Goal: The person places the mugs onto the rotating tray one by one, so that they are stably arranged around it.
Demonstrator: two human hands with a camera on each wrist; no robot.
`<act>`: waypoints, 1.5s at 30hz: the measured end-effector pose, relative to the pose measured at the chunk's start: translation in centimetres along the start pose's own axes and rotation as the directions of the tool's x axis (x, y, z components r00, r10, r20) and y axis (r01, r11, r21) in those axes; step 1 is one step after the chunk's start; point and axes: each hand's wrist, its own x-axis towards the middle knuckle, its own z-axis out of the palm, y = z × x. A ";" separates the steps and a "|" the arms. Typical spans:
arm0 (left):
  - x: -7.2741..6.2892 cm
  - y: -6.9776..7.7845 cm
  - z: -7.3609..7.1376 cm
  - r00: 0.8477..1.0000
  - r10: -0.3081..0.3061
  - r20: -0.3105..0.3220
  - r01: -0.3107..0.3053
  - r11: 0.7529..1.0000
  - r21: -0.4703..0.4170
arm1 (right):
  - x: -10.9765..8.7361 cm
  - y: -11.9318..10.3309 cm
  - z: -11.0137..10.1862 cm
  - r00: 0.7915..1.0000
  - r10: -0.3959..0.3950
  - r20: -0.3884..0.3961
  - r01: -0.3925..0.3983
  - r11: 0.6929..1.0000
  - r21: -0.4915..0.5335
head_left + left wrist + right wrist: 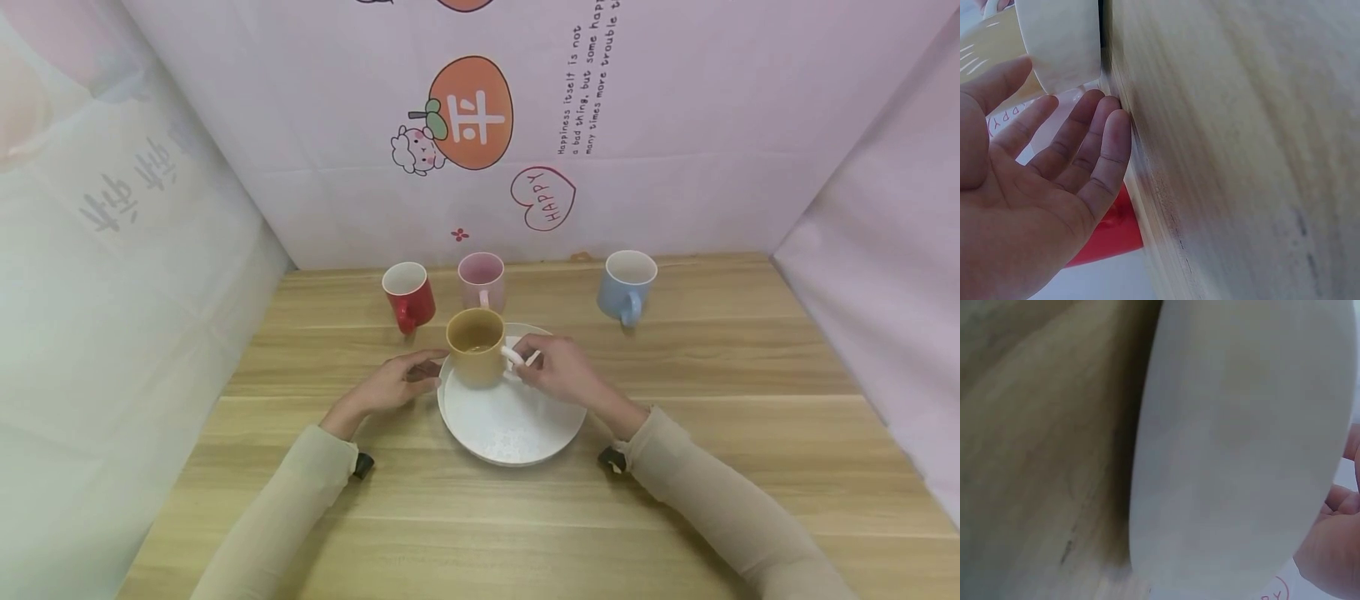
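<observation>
Your right hand (558, 367) pinches the white handle (513, 356) of the yellow mug (478, 368), positioned over the rear-left part of the white plate (510, 433); base contact cannot be confirmed. Your left hand (396, 382) is relaxed, fingers loosely extended beside the rim. Caution: a weak pinch could tip the mug; bumping the rim could slide the plate. Mug: glossy, round-walled. Plate: smooth, circular, low-sided. Bench (450, 533): wood-grained.
</observation>
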 end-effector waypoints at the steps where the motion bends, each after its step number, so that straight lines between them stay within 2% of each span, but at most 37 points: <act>1: 0.0 0.0 0.0 1.000 -0.003 0.001 0.003 1.000 -0.001 | 0.0 0.0 0.0 1.000 -0.006 0.003 0.006 1.000 -0.009; 4: 0.0 0.0 0.0 1.000 -0.023 0.004 0.023 1.000 -0.011 | -0.1 0.2 0.1 1.000 -0.022 0.010 0.022 1.000 -0.014; 14: -0.1 0.1 0.0 1.000 -0.019 0.007 0.019 1.000 -0.010 | 0.3 0.8 -0.3 0.997 -0.061 0.049 0.060 0.998 0.018; 25: 0.0 0.0 0.0 0.999 -0.036 0.009 0.036 0.999 -0.007 | 1.2 1.5 -1.1 0.981 -0.178 0.078 0.181 0.983 -0.038; 35: -0.1 -0.2 -0.1 1.000 -0.025 0.000 0.025 1.000 0.002 | 2.7 2.0 -1.8 0.973 -0.212 0.096 0.220 0.972 -0.078; 45: -0.2 -0.2 -0.2 1.000 -0.022 0.003 0.022 1.000 -0.004 | 3.8 2.2 -2.1 0.971 -0.217 0.097 0.221 0.975 -0.035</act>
